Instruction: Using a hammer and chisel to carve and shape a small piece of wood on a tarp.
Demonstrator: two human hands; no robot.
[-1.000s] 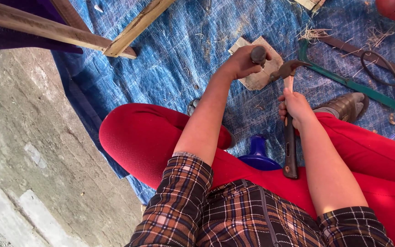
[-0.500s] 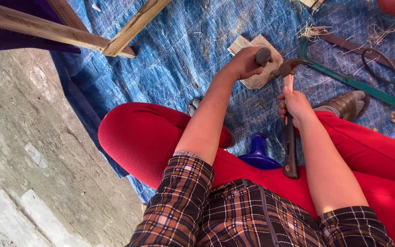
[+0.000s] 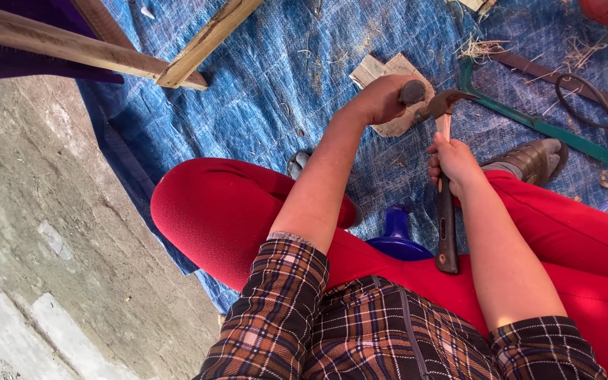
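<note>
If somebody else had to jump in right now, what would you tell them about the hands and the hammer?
Left hand: closed around a dark round-ended tool, held over a small wooden block on the blue tarp.
Right hand: its grip is closed on the hammer high on the handle; the hammer head sits beside the left hand's tool.
Nearby: a green-framed saw to the right, wooden planks at upper left, a blue stool under the person.
Done: both tools are in hand at the block.
Left: I cannot tell how far the work on the block has got.

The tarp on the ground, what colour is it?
The tarp is blue, a woven sheet. The head view shows it, the only view there is.
</note>
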